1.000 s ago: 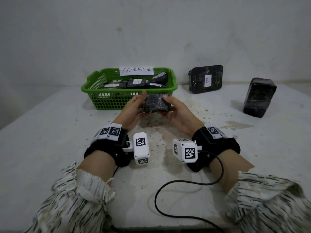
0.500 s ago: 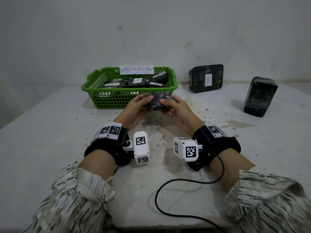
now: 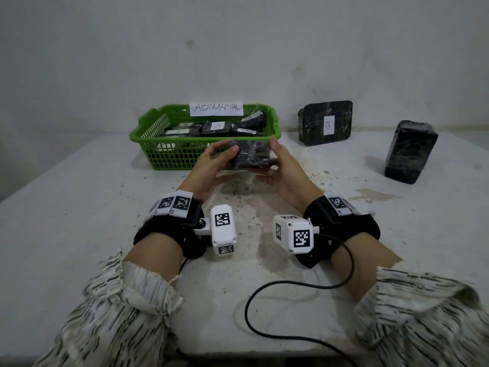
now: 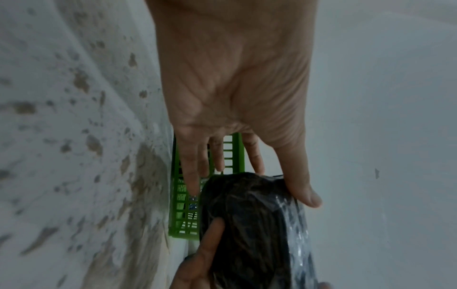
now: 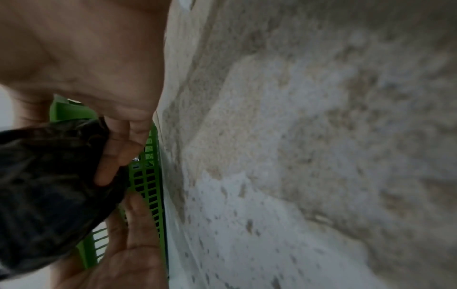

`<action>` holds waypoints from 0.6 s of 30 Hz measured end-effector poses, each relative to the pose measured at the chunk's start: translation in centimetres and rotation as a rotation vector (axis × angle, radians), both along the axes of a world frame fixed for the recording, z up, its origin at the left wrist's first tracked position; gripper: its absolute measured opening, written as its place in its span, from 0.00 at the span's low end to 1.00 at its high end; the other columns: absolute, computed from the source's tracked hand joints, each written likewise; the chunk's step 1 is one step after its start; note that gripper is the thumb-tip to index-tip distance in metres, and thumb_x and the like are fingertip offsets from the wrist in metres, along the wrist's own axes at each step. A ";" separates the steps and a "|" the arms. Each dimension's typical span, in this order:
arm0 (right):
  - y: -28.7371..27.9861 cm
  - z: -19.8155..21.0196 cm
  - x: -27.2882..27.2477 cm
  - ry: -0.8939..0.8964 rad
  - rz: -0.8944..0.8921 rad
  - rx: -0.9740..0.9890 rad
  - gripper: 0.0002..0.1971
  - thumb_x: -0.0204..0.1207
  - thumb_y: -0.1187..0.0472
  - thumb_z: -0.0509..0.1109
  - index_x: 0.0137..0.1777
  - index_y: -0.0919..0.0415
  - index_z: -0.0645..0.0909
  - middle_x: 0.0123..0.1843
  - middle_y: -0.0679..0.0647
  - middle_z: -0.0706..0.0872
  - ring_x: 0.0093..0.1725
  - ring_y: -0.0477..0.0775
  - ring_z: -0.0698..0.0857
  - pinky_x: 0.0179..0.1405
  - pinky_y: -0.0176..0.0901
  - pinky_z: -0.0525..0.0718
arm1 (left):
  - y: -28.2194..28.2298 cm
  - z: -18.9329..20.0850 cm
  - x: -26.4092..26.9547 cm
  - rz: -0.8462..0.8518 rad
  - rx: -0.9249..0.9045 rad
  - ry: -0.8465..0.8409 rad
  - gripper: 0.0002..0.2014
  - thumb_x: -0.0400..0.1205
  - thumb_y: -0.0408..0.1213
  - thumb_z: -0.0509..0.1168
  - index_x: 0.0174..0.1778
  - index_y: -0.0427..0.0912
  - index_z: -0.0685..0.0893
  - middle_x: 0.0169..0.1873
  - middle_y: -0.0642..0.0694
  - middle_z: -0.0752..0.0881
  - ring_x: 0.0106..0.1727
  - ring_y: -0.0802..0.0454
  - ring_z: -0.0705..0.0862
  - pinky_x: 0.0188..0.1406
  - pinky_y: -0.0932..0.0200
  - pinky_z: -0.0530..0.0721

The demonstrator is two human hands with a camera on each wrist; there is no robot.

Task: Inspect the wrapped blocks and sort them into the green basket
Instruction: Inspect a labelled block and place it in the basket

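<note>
Far faces of held wrapped block point(image 3: 250, 154) hidden behind left hand point(image 3: 209, 168) and right hand point(image 3: 284, 173). No label readable on it. Blocks in green basket point(image 3: 169, 157) partly masked by front wall; labels too small to read, count unclear. Black cable point(image 3: 277, 308) cut off at bottom edge. Left wrist view: block point(image 4: 252, 224) cropped at bottom edge. Right wrist view: soft, block point(image 5: 49, 185) cropped at left edge, basket point(image 5: 148, 187) mostly covered.
</note>
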State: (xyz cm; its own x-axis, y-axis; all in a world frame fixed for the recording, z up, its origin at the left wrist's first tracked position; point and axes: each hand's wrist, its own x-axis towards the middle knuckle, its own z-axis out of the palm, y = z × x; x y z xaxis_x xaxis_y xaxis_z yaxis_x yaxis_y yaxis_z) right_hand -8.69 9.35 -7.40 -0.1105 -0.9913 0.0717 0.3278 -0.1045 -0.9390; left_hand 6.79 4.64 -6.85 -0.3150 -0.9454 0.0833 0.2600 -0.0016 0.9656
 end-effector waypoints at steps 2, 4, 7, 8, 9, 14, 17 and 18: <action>-0.2 0.0 -0.2 0.003 -0.029 0.008 0.09 0.86 0.52 0.56 0.51 0.56 0.73 0.52 0.56 0.82 0.49 0.60 0.84 0.41 0.45 0.83 | -0.2 -0.1 0.4 0.050 0.005 -0.025 0.05 0.80 0.36 0.67 0.47 0.51 0.78 0.47 0.49 0.84 0.49 0.54 0.82 0.40 0.57 0.84; -0.3 -0.2 -0.3 -0.008 -0.027 0.021 0.06 0.85 0.60 0.60 0.46 0.54 0.70 0.51 0.58 0.81 0.46 0.60 0.84 0.43 0.49 0.83 | -0.2 -0.2 0.5 0.078 0.011 -0.048 0.04 0.81 0.37 0.67 0.43 0.51 0.78 0.43 0.50 0.83 0.45 0.57 0.82 0.35 0.61 0.81; -0.1 -0.2 -0.5 -0.085 -0.014 0.049 0.18 0.78 0.69 0.69 0.58 0.51 0.64 0.53 0.62 0.82 0.45 0.60 0.86 0.43 0.51 0.87 | -0.4 -0.4 0.6 0.126 0.021 -0.051 0.05 0.82 0.36 0.65 0.42 0.49 0.77 0.41 0.49 0.82 0.41 0.56 0.81 0.23 0.67 0.80; 0.0 -0.1 -0.6 -0.090 -0.014 0.060 0.25 0.76 0.71 0.71 0.63 0.52 0.62 0.53 0.60 0.83 0.45 0.58 0.87 0.42 0.50 0.88 | -0.5 -0.5 0.6 0.144 0.019 -0.056 0.05 0.82 0.36 0.65 0.42 0.49 0.76 0.41 0.48 0.82 0.40 0.56 0.81 0.21 0.68 0.79; 0.0 -0.1 -0.5 -0.065 -0.019 0.068 0.30 0.74 0.73 0.72 0.68 0.53 0.60 0.54 0.59 0.84 0.46 0.57 0.87 0.41 0.49 0.88 | -0.6 -0.5 0.6 0.154 0.019 -0.059 0.05 0.83 0.36 0.64 0.42 0.49 0.76 0.41 0.48 0.82 0.39 0.56 0.80 0.21 0.69 0.79; -0.2 -0.1 0.2 0.107 0.006 0.138 0.28 0.75 0.63 0.74 0.73 0.64 0.68 0.58 0.57 0.85 0.55 0.55 0.87 0.52 0.50 0.89 | -1.0 -0.5 0.6 0.177 0.049 -0.067 0.03 0.85 0.36 0.60 0.46 0.45 0.77 0.43 0.48 0.84 0.39 0.55 0.82 0.28 0.66 0.82; -0.3 0.2 0.7 0.218 0.066 0.187 0.18 0.82 0.55 0.66 0.68 0.62 0.75 0.57 0.57 0.86 0.54 0.55 0.86 0.48 0.49 0.87 | -1.2 -0.4 1.4 0.262 0.091 -0.082 0.10 0.86 0.36 0.58 0.60 0.39 0.79 0.44 0.46 0.85 0.38 0.55 0.83 0.26 0.67 0.81; -0.4 0.4 1.1 0.248 0.063 0.197 0.15 0.83 0.56 0.65 0.66 0.62 0.77 0.54 0.57 0.87 0.50 0.54 0.86 0.43 0.46 0.84 | -1.3 -0.3 1.8 0.290 0.111 -0.090 0.12 0.86 0.36 0.58 0.63 0.37 0.80 0.45 0.45 0.86 0.36 0.56 0.84 0.22 0.69 0.81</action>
